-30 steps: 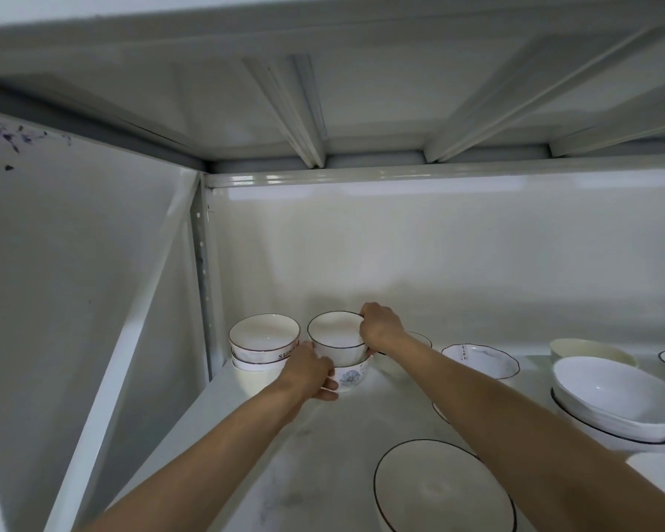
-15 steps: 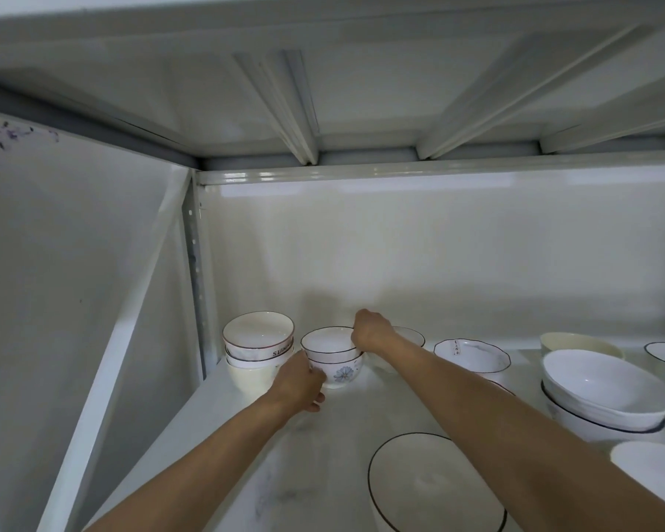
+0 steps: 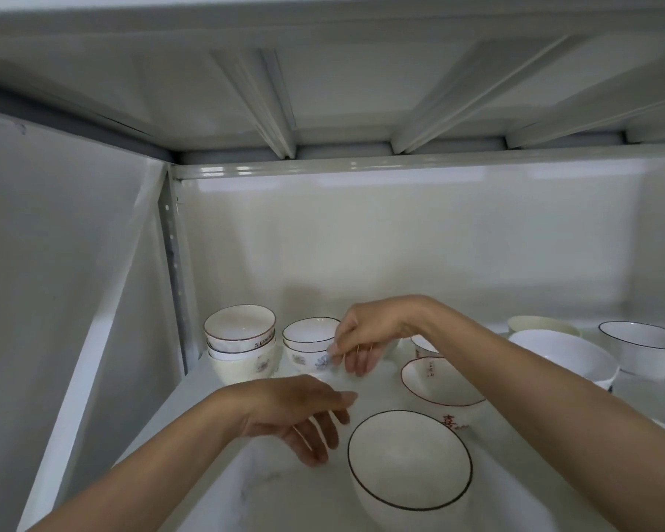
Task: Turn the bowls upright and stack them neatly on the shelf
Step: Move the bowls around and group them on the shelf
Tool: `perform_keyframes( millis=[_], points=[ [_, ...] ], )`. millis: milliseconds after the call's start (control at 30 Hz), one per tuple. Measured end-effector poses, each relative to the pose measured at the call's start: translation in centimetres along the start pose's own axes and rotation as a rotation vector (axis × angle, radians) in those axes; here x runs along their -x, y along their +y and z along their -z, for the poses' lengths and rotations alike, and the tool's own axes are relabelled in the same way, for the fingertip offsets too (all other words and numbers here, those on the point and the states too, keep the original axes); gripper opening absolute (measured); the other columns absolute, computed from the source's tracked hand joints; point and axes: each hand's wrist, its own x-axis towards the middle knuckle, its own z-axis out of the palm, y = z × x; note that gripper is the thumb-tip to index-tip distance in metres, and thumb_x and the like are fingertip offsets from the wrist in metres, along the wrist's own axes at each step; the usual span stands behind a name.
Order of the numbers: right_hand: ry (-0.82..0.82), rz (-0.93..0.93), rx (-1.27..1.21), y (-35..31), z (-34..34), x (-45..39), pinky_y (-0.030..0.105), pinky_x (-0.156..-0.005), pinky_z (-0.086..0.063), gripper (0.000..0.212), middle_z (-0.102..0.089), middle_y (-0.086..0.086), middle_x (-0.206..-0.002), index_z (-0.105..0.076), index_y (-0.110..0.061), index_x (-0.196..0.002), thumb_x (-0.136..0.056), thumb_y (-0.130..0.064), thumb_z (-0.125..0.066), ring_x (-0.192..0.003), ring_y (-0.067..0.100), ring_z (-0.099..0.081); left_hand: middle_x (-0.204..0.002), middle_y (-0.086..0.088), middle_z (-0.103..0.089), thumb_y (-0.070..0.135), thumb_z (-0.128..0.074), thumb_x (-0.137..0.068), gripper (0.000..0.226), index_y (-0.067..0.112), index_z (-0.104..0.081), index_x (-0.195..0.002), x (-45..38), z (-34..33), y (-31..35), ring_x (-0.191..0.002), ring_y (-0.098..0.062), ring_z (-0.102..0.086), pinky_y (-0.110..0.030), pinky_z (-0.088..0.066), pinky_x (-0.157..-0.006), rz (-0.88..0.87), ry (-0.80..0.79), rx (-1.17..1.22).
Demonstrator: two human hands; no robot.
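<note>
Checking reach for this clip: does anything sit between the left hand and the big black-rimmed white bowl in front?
Nothing visible does. The left hand hovers open just left of the black-rimmed white bowl, with only bare white shelf between them.

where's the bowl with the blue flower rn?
Head view, back left of the shelf: the flower bowl sits under another bowl, between the corner stack and the right hand.

Two bare hands held over a white shelf (image 3: 192, 493) of upright bowls

The empty left hand (image 3: 298, 414) is spread beside a dark-rimmed white bowl (image 3: 409, 460). The right hand (image 3: 365, 335), fingers loose, is seen just beside a two-bowl flower-printed stack (image 3: 308, 345); a taller three-bowl stack (image 3: 240, 345) is set in the back left corner.
</note>
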Motion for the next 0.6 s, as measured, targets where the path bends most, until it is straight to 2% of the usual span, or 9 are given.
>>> perform_keyframes(
  millis=[67, 133, 267, 333, 433, 533, 600],
  points=[
    [-0.134, -0.003, 0.011, 0.6, -0.5, 1.7, 0.035, -0.087, -0.057, 0.037, -0.068, 0.019, -0.098, -0.064, 0.004, -0.114, -0.096, -0.028, -0.058, -0.083, 0.027, -0.069, -0.093, -0.016, -0.061, 0.047, -0.056, -0.092, 0.049, 0.005, -0.058, -0.115, 0.3, -0.5, 0.1, -0.066, -0.024, -0.067, -0.031, -0.059, -0.063, 0.006, -0.097, -0.023],
    [-0.158, -0.005, 0.026, 1.2, -1.1, 2.8, 0.041, -0.095, -0.053, 0.037, -0.066, 0.022, -0.105, -0.062, 0.005, -0.117, -0.096, -0.026, -0.058, -0.089, 0.031, -0.067, -0.099, -0.017, -0.060, 0.047, -0.058, -0.091, 0.049, 0.004, -0.057, -0.114, 0.4, -0.9, 0.1, -0.069, -0.025, -0.067, -0.032, -0.060, -0.066, 0.005, -0.129, -0.057],
    [-0.149, -0.033, 0.051, 2.5, -2.2, 4.6, 0.043, -0.098, -0.051, 0.040, -0.066, 0.018, -0.105, -0.061, 0.005, -0.122, -0.096, -0.025, -0.059, -0.090, 0.026, -0.064, -0.100, -0.017, -0.060, 0.046, -0.057, -0.091, 0.048, 0.003, -0.054, -0.113, 0.3, -1.7, 0.2, -0.069, -0.022, -0.068, -0.031, -0.060, -0.066, 0.005, -0.166, -0.073],
    [-0.153, -0.047, 0.046, 3.0, -2.5, 5.4, 0.044, -0.098, -0.050, 0.040, -0.066, 0.017, -0.106, -0.061, 0.003, -0.123, -0.095, -0.026, -0.060, -0.093, 0.026, -0.063, -0.098, -0.017, -0.062, 0.050, -0.059, -0.087, 0.057, 0.001, -0.053, -0.116, 0.3, -2.1, 0.3, -0.070, -0.021, -0.068, -0.030, -0.059, -0.064, 0.007, -0.193, -0.094],
    [-0.163, -0.063, 0.039, 3.4, -2.8, 6.6, 0.042, -0.092, -0.053, 0.037, -0.067, 0.014, -0.106, -0.063, -0.001, -0.122, -0.094, -0.026, -0.062, -0.090, 0.025, -0.063, -0.096, -0.019, -0.065, 0.060, -0.059, -0.080, 0.078, -0.005, -0.052, -0.124, 0.5, -2.6, 0.6, -0.070, -0.022, -0.069, -0.028, -0.058, -0.063, 0.029, -0.255, -0.168],
    [-0.151, -0.106, 0.095, 3.5, -3.1, 7.2, 0.032, -0.073, -0.059, 0.038, -0.069, 0.010, -0.101, -0.062, -0.004, -0.123, -0.093, -0.026, -0.064, -0.078, 0.023, -0.066, -0.090, -0.021, -0.069, 0.056, -0.051, -0.088, 0.067, -0.001, -0.055, -0.122, 0.7, -3.2, 0.5, -0.070, -0.023, -0.071, -0.026, -0.058, -0.062, 0.070, -0.305, -0.200],
    [-0.170, -0.157, 0.125, 3.8, -3.5, 7.3, 0.033, -0.067, -0.060, 0.040, -0.068, 0.013, -0.098, -0.058, -0.001, -0.126, -0.093, -0.022, -0.063, -0.071, 0.022, -0.068, -0.087, -0.021, -0.070, 0.049, -0.049, -0.094, 0.056, 0.000, -0.057, -0.119, 0.9, -3.5, 0.4, -0.069, -0.023, -0.072, -0.025, -0.057, -0.060, 0.091, -0.301, -0.190]
  ],
)
